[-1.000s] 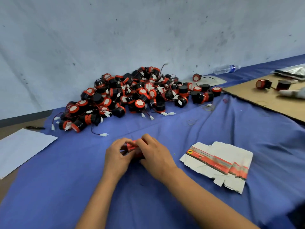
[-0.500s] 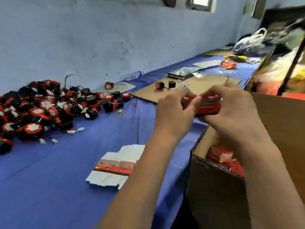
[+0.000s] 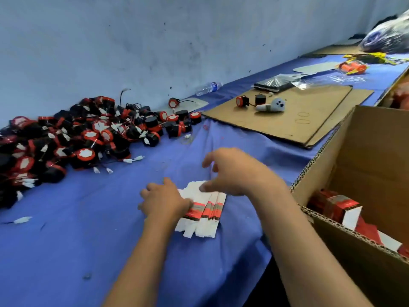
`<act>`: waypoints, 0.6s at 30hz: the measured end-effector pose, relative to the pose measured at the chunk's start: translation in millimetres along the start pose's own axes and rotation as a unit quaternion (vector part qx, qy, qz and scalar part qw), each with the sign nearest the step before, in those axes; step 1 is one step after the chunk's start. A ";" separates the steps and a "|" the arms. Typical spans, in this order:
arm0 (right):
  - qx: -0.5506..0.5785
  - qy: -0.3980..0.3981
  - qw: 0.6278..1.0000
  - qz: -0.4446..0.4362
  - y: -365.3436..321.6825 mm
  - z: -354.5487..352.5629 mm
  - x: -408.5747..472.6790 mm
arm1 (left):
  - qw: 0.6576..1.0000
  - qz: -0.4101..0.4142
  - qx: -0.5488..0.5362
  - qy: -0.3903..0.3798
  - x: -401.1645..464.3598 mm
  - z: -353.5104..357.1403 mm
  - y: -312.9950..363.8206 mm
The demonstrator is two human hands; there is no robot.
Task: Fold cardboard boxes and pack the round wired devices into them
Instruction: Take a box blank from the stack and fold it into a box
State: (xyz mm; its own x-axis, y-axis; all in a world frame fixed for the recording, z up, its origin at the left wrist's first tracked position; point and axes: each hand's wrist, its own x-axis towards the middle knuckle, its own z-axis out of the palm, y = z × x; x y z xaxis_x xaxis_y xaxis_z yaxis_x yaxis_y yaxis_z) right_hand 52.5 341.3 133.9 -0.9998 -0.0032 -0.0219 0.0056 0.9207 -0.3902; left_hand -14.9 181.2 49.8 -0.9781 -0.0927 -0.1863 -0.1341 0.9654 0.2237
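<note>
My left hand (image 3: 164, 201) presses the thin, slippery flat boxes (image 3: 202, 212), right hand (image 3: 232, 171) spread empty above; I'd peel one light, bendy blank by its edge.

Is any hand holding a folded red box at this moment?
No, the left hand rests on the flat box blanks; the right hand hovers open.

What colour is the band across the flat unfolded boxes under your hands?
Red-orange with dark edging, on white card: the flat boxes, clearest in the head view.
</note>
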 end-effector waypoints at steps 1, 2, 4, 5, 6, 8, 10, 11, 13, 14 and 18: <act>-0.028 -0.079 0.996 -0.007 -9.6 20.4 13.2 | 0.999 -0.029 0.016 -0.022 4.3 0.3 -16.5; -0.050 -0.137 0.989 -0.012 -17.6 40.7 24.7 | 0.999 -0.044 0.011 -0.029 8.7 -0.3 -29.9; -0.074 -0.179 0.981 -0.026 -25.1 73.2 40.8 | 0.998 -0.052 -0.030 -0.012 15.9 -2.2 -47.1; -0.083 -0.176 0.980 -0.039 -28.9 85.2 47.2 | 0.997 -0.050 -0.057 0.007 19.3 -3.5 -55.9; -0.087 -0.168 0.981 -0.050 -31.3 93.4 51.7 | 0.995 -0.043 -0.091 0.027 21.7 -4.4 -62.9; -0.085 -0.136 0.984 -0.078 -41.4 102.2 61.1 | 0.976 -0.029 -0.204 0.068 25.9 -8.8 -76.7; -0.071 -0.090 0.987 -0.116 -55.5 106.2 72.2 | 0.929 -0.014 -0.360 0.090 29.8 -17.0 -90.6; -0.057 -0.069 0.987 -0.132 -63.1 107.9 78.1 | 0.899 -0.008 -0.427 0.093 30.5 -22.3 -98.5; -0.007 -0.048 0.987 -0.154 -83.7 114.3 90.3 | 0.857 0.003 -0.506 0.098 31.1 -35.0 -124.0; 0.022 -0.041 0.985 -0.167 -92.8 118.6 95.3 | 0.840 0.011 -0.532 0.103 29.9 -39.6 -137.8; 0.139 0.001 0.967 -0.213 -145.8 151.3 106.5 | 0.737 0.044 -0.670 0.079 20.9 -47.1 -204.6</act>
State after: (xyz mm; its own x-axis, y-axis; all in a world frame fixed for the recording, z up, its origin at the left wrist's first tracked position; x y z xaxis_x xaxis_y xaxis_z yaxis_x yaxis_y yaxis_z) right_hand -51.6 147.7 49.2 -0.9128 -0.3581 0.1962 -0.4011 0.6962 -0.5953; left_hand -15.4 -29.8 45.2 -0.9845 -0.1737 -0.0244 -0.0021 -0.1272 0.9919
